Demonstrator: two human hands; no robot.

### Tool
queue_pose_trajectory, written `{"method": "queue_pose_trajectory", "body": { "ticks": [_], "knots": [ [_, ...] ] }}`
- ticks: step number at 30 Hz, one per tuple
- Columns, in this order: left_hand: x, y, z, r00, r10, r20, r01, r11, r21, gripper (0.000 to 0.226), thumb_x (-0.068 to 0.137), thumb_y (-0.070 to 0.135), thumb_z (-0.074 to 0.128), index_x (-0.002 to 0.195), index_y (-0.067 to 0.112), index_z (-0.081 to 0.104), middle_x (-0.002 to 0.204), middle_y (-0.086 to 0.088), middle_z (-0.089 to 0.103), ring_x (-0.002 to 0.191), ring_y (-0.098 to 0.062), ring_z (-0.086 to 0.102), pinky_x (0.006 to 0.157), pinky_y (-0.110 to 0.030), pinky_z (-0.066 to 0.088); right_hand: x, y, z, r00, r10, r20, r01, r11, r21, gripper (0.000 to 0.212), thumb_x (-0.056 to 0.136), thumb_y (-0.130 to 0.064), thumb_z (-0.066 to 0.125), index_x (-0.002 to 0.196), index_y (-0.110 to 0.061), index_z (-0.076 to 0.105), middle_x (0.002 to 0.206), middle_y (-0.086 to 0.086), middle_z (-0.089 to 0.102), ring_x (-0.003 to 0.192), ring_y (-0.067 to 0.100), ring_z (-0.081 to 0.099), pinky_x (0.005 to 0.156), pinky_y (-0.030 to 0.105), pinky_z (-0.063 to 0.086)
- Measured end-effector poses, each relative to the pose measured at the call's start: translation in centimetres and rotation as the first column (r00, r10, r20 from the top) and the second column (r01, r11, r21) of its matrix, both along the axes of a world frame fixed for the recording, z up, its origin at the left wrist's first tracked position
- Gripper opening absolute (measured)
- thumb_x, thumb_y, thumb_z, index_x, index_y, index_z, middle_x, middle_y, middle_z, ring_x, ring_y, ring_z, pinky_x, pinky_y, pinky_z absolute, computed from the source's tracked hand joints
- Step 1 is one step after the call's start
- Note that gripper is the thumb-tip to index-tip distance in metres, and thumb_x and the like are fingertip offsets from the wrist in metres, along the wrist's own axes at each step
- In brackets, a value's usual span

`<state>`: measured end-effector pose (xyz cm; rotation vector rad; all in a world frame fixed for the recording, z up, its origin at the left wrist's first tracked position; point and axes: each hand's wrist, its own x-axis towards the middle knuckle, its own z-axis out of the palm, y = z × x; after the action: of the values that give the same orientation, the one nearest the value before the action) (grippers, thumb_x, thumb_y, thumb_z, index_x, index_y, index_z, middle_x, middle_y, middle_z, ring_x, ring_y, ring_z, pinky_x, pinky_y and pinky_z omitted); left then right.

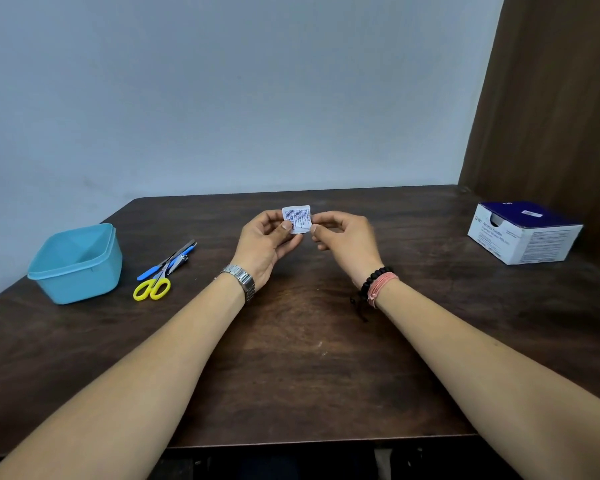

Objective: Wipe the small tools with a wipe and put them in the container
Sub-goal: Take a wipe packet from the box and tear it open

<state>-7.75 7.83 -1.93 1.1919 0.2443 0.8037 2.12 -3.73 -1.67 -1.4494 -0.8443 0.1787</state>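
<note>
Desk (309,358): carrying everything, dark wood.
Box (523,233): sitting far right on the desk, white and navy, contents not showing.
Container (75,263): standing open at left, light blue, nothing showing inside.
Left hand (264,242): pinching the wipe packet's left edge between thumb and curled fingers.
Right hand (343,237): pinching its right edge likewise.
Tools (165,268): lying just beside the container, yellow-handled scissors among them.
Wipe packet (297,219): hanging above mid-desk between both hands.
</note>
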Motion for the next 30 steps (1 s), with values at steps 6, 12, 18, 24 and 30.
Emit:
{"method": "queue_pose_trajectory", "body": {
  "ticks": [6, 12, 18, 24, 30],
  "knots": [
    [-0.13, -0.26, -0.04, 0.999, 0.040, -0.019, -0.040, 0.999, -0.006, 0.011, 0.092, -0.005, 0.056, 0.097, 0.005, 0.059, 0.093, -0.012, 0.066, 0.084, -0.018, 0.070, 0.071, -0.028, 0.059, -0.39, -0.14, 0.20, 0.998, 0.059, -0.012, -0.059, 0.997, 0.041, 0.017, 0.090, -0.007, 0.063, 0.090, -0.021, 0.073, 0.084, 0.003, 0.075, 0.072, 0.011, 0.071, 0.062, 0.022, 0.055],
    [-0.48, -0.54, -0.02, 0.995, -0.025, -0.093, 0.026, 0.999, 0.018, 0.018, 0.093, 0.001, 0.058, 0.109, 0.010, 0.059, 0.096, -0.008, 0.069, 0.080, -0.018, 0.070, 0.066, -0.026, 0.058, -0.43, -0.33, 0.35, 0.977, 0.171, -0.125, -0.160, 0.982, 0.097, 0.015, 0.093, -0.007, 0.061, 0.087, -0.017, 0.070, 0.076, -0.001, 0.075, 0.066, 0.010, 0.070, 0.057, 0.020, 0.054],
    [-0.79, -0.63, 0.00, 0.987, 0.022, -0.161, 0.001, 0.990, 0.140, 0.016, 0.093, 0.004, 0.060, 0.104, 0.015, 0.062, 0.082, 0.001, 0.072, 0.072, -0.012, 0.070, 0.069, -0.025, 0.059, -0.13, -0.28, 0.45, 0.991, 0.077, -0.108, -0.073, 0.997, 0.039, 0.014, 0.088, -0.005, 0.063, 0.083, -0.017, 0.068, 0.072, 0.001, 0.072, 0.063, 0.012, 0.070, 0.055, 0.022, 0.052],
    [-0.92, -0.81, 0.06, 0.989, 0.001, -0.147, 0.020, 0.989, 0.144, 0.017, 0.093, 0.001, 0.058, 0.101, 0.015, 0.063, 0.076, 0.004, 0.073, 0.070, -0.011, 0.070, 0.069, -0.025, 0.059, 0.16, -0.52, 0.48, 0.995, 0.093, -0.043, -0.092, 0.995, 0.027, 0.017, 0.088, -0.004, 0.064, 0.084, -0.021, 0.066, 0.076, 0.002, 0.073, 0.067, 0.016, 0.070, 0.056, 0.022, 0.053],
    [-0.97, -0.95, 0.11, 0.992, 0.009, -0.125, 0.008, 0.990, 0.140, 0.016, 0.093, 0.000, 0.058, 0.100, 0.012, 0.063, 0.081, 0.000, 0.070, 0.073, -0.013, 0.068, 0.072, -0.026, 0.059, 0.05, -0.64, 0.56, 0.988, 0.156, -0.018, -0.154, 0.986, 0.067, 0.018, 0.088, -0.002, 0.067, 0.086, -0.018, 0.060, 0.080, 0.004, 0.069, 0.067, 0.013, 0.067, 0.056, 0.022, 0.053]
  ]
}}
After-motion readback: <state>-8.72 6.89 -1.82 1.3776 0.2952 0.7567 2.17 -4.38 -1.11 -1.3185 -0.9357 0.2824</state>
